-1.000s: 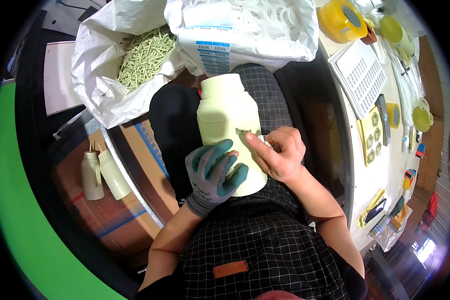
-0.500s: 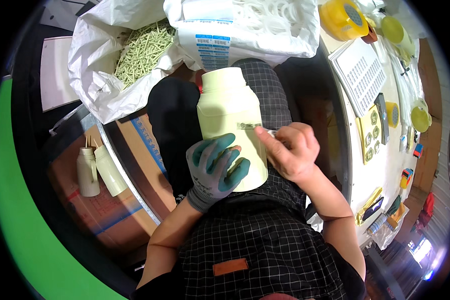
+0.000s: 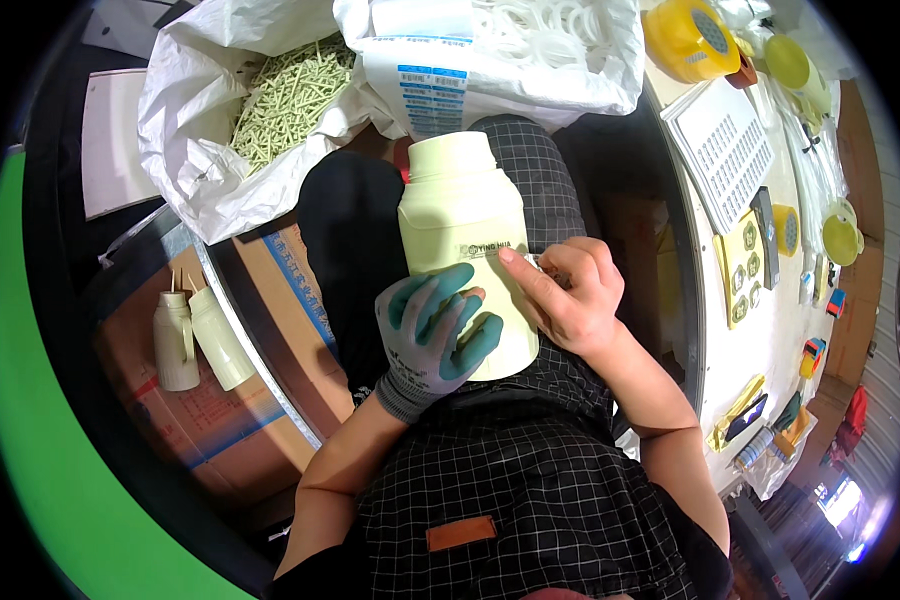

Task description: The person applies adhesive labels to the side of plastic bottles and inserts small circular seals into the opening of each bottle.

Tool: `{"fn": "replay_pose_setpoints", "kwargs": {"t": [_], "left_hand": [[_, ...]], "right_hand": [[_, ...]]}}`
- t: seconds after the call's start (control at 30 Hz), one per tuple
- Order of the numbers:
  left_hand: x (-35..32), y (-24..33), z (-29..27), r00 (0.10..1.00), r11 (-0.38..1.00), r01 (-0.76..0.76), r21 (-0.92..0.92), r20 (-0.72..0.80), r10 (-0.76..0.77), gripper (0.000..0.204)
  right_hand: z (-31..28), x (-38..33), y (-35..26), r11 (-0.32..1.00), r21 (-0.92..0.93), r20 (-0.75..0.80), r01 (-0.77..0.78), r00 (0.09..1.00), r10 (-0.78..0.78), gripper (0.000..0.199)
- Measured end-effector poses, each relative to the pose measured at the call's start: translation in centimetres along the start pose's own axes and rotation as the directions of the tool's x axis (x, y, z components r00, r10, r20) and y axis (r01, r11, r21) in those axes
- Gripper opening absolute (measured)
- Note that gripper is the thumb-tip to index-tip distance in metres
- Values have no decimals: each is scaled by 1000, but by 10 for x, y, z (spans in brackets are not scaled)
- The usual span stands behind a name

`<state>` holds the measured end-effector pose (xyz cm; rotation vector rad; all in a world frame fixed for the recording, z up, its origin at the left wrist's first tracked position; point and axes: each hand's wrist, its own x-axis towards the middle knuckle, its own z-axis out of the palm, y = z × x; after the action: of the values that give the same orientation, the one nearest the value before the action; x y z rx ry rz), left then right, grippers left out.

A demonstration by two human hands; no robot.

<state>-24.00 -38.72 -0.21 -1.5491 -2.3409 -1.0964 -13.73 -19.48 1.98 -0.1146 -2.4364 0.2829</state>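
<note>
"While the bottle lies across the lap, state its position."

"Neck pointing away from the body, base toward the apron. A dark mark shows on its upper face."

"Left hand?"

"Gloved, grey and teal. It rests against the bottle's lower left side, fingers bent over the front. How firmly they grip cannot be determined."

"Right hand?"

"Bare, at the bottle's right side. Its index finger is extended, the tip at the right end of the mark. The other fingers are curled; a small pale item shows beside them, kind not determined."

"Items on the desk?"

"Tape roll at the far left corner; paper sheets and, nearer, a yellow sheet along the left edge."

"Elsewhere?"

"Two jugs over a carton at left. Beyond the lap, a sack of green sticks, with white rings just beside it."
</note>
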Motion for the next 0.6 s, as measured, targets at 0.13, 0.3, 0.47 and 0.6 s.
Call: {"fn": "replay_pose_setpoints", "kwargs": {"t": [0.13,0.3,0.47,0.6], "left_hand": [[0,3,3,998,999,33,-31,-55,-35,38],[3,-1,-1,995,994,-36,106,94,26,40],[4,-1,1,995,997,22,75,97,-30,37],[2,0,-3,992,998,31,54,122,-38,35]], "right_hand": [[3,-5,6,999,-28,35,18,999,-17,56],[3,-6,11,998,-39,66,42,997,-40,56],[-12,-24,38,971,-141,172,-195,961,218,49],[-5,0,9,963,246,58,-112,993,101,58]]}}
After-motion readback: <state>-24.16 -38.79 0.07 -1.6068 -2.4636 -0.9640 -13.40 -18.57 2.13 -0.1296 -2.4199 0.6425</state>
